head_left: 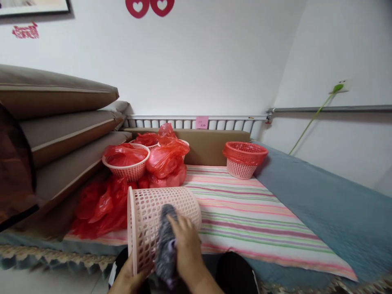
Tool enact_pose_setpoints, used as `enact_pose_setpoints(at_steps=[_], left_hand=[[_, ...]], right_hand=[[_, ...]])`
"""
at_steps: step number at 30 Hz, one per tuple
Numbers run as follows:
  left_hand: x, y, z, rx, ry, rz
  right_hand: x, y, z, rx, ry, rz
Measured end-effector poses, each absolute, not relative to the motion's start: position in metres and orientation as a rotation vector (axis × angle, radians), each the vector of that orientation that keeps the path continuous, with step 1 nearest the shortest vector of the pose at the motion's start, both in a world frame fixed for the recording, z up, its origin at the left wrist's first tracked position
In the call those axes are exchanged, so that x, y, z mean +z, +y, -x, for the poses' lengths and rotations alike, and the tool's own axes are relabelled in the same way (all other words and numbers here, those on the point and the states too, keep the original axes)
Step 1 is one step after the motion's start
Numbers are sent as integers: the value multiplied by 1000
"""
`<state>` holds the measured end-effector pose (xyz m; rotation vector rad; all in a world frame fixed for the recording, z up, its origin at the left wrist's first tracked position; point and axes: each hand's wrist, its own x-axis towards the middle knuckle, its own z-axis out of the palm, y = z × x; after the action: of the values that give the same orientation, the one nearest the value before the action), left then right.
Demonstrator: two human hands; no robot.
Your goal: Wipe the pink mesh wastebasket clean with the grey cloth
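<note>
A pale pink perforated plastic basket [153, 200] lies on its side in front of me, over the couch's front edge. My left hand [131, 275] grips its rim at the lower left, with the fingers partly hidden inside. Against the basket's outer wall, my right hand [186, 247] presses a fuzzy grey cloth [167, 245]. Just behind are more pink baskets, one of them a basket [130, 173] with a red bag in it. Crumpled red plastic bags [104, 208] are heaped to the left.
Another pink basket [240, 169] lined with a red bag stands at the back right on the striped sheet [245, 212]. Stacked cushions [67, 130] rise at the left. Behind runs a white radiator [153, 120] with a pink note [201, 122]. A green cord [312, 118] hangs from the wall socket.
</note>
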<state>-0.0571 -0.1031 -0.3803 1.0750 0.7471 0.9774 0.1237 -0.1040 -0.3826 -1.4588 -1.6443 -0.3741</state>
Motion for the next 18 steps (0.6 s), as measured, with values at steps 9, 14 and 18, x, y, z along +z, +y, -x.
enact_pose_setpoints(at_steps=[9,14,18], left_hand=[[-407,-99,67,879,750,-1251],[-429,-92,66,870,729,-1310],[-421,-108,63,1090,772,-1209]], right_hand=[[-421,-86,-222,-413,-1331,1423],[-389,-77,-147,-378,-1477,1409],[-373,-89,-73,-424,-1690,1272]])
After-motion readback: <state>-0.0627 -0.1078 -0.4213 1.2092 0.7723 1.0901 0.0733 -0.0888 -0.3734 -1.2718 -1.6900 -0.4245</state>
